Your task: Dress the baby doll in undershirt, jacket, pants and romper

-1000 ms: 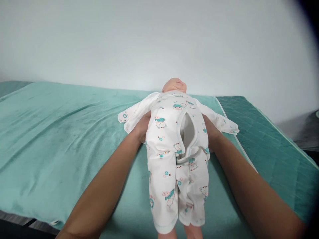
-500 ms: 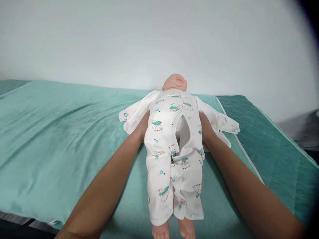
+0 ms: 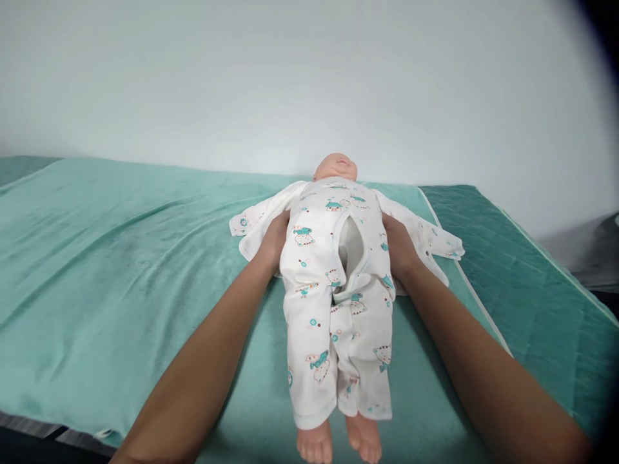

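Note:
A baby doll (image 3: 336, 169) lies face up on the green cloth with its bare feet toward me. It wears a white printed romper (image 3: 314, 258) that has an oval opening at the crotch. Beneath its back, a white printed baby jacket (image 3: 261, 222) is spread out, sleeves pointing to either side. My left hand (image 3: 278, 241) clasps the doll's torso at its left edge in view. At the opposite side my right hand (image 3: 398, 247) holds it likewise. The fingers of both hands are hidden behind and under the doll.
A light green cloth (image 3: 120, 258) with some creases covers the bed. To the right, darker green quilted bedding (image 3: 546, 303) shows past the cloth's pale edge. A plain pale wall (image 3: 290, 77) rises behind. Something dark (image 3: 599, 258) stands at the far right.
The doll has shifted slightly left, and its head has sunk lower and tipped back. Both my hands have moved a little with it. The jacket sleeves stay spread.

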Available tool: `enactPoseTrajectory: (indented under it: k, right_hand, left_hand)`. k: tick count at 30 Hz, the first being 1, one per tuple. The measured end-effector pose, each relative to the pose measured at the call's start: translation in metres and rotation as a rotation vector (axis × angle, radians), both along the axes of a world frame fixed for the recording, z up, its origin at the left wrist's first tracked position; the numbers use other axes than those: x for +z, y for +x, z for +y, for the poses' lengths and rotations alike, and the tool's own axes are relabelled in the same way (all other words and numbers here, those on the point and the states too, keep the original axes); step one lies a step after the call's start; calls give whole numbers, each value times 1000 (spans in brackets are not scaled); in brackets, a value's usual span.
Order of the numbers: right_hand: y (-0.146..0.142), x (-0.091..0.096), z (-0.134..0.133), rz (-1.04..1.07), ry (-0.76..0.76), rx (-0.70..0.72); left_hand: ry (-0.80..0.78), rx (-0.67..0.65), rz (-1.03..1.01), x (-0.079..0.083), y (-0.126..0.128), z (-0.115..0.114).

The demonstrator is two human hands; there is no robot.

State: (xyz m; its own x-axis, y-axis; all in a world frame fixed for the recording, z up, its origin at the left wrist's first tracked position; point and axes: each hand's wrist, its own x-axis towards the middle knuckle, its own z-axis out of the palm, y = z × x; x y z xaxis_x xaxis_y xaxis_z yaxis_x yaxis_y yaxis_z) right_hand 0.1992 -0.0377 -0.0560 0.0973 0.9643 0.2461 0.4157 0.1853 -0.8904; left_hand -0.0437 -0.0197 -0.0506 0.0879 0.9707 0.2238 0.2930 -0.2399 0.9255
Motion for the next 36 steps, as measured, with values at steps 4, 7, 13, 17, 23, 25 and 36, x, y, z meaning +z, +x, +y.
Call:
enactPoseTrajectory:
  k: [4,7,13,17,23,25,36]
  right_hand:
    - [2,-9,5,84,-9,-110]
    - [3,-10,6,102,-14,-191]
    - [5,-1,2,1,120,-334]
    - [-1,8,10,-70,340,-270]
    - [-1,6,31,90,226,69]
    - [3,5,34,118,151,121]
    - [2,19,54,-137,151,156]
  left_hand:
    - [10,145,47,3,-1,2]
    - [22,224,52,3,-3,3]
    - [186,249,76,8,-2,5]
    - [283,175,103,14,-1,20]
    - [237,-35,16,8,-5,44]
    - [209,-65,25,6,-6,46]
    - [116,-20,120,19,0,59]
